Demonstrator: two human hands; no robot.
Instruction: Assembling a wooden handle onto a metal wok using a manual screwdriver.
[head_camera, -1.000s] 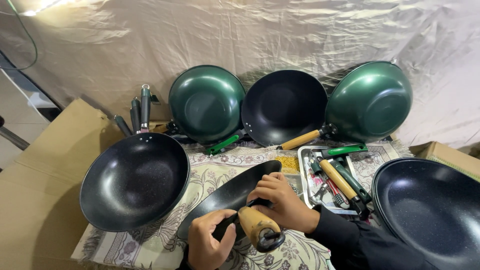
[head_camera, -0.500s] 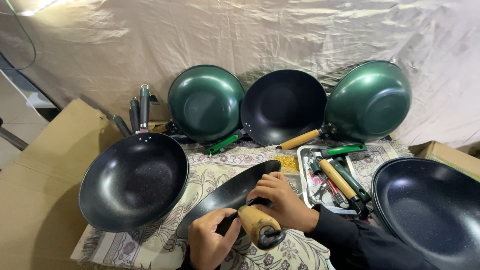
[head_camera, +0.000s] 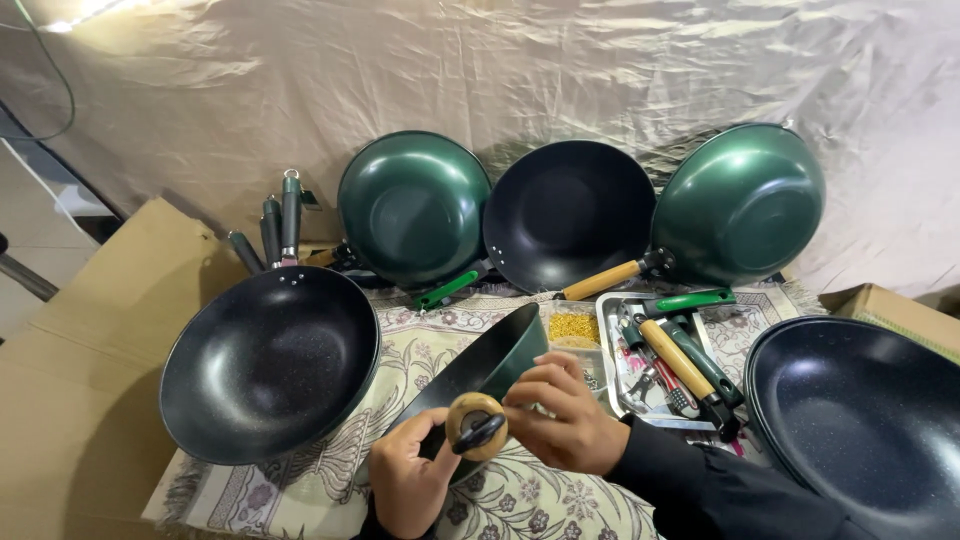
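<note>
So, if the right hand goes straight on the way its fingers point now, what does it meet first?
Probably the wooden handle end of the tilted wok: the right hand points left, fingertips already at it. Beyond is the left hand.

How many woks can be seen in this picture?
6: three leaning on the backdrop, green, black, green; a black one at left; a black stack at right, perhaps hiding more; one in both hands.

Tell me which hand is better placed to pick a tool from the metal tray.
The right hand: it lies beside the metal tray, while the left hand, farther away, is at the pan's wooden handle.
</note>
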